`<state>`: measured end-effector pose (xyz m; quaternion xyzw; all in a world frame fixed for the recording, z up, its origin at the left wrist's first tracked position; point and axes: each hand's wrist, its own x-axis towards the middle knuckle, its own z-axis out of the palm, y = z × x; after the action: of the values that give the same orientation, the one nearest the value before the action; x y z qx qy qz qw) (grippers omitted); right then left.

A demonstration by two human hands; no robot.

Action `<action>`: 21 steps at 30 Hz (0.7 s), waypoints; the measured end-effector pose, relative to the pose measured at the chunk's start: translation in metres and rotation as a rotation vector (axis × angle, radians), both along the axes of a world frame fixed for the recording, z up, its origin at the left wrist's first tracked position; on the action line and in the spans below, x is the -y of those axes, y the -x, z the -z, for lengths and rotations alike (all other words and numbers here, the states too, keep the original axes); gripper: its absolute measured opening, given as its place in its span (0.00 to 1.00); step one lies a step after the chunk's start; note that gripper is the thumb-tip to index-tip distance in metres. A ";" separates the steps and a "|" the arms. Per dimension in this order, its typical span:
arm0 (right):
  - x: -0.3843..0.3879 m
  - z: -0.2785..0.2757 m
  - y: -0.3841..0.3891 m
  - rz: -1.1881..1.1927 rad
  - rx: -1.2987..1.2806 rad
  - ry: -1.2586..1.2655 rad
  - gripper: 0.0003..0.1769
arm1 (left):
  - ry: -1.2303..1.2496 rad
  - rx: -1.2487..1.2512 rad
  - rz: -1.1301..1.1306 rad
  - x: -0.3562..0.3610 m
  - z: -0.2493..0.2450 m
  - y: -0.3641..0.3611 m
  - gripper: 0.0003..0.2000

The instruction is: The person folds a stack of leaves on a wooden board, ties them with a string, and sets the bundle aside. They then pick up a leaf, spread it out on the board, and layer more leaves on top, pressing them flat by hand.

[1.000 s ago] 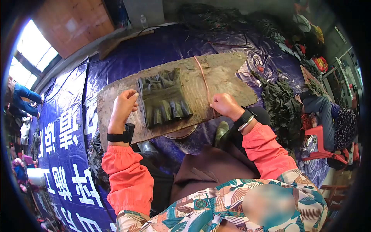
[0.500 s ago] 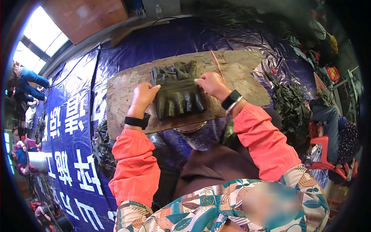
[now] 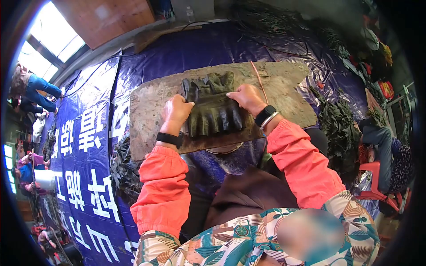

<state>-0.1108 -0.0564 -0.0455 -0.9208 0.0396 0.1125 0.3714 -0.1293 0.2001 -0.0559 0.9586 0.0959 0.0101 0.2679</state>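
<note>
Board (image 3: 284, 88): right hand (image 3: 246, 97) now on bundle (image 3: 214, 116)

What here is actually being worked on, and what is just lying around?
In hand: leaf stack, pressed by left hand and right hand; board; probably the string.
Lying about: tarp, leaf pile, bottle, red chair.

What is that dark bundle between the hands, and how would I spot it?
Find the big blue plastic tarpaulin, then the worn brown wooden board on it. Between the left hand and right hand lies a stack of dark green leaves, neatly squared, unlike the loose leaf heaps around.
</note>
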 end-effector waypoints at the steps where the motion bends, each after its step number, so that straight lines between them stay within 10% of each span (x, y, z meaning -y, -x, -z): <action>1: 0.001 0.001 -0.001 0.011 -0.007 0.005 0.22 | -0.001 0.002 0.001 0.000 0.002 0.000 0.17; 13: -0.002 0.001 0.012 0.012 0.248 0.026 0.15 | 0.232 -0.035 0.101 -0.002 -0.018 0.005 0.13; 21: 0.049 -0.042 0.032 0.005 0.262 -0.303 0.12 | 0.894 -0.069 0.207 0.030 -0.070 0.040 0.06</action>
<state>-0.1430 -0.1058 -0.0035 -0.8611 -0.0244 -0.0047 0.5078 -0.1691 0.1702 0.0136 0.7532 0.0034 -0.0908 0.6515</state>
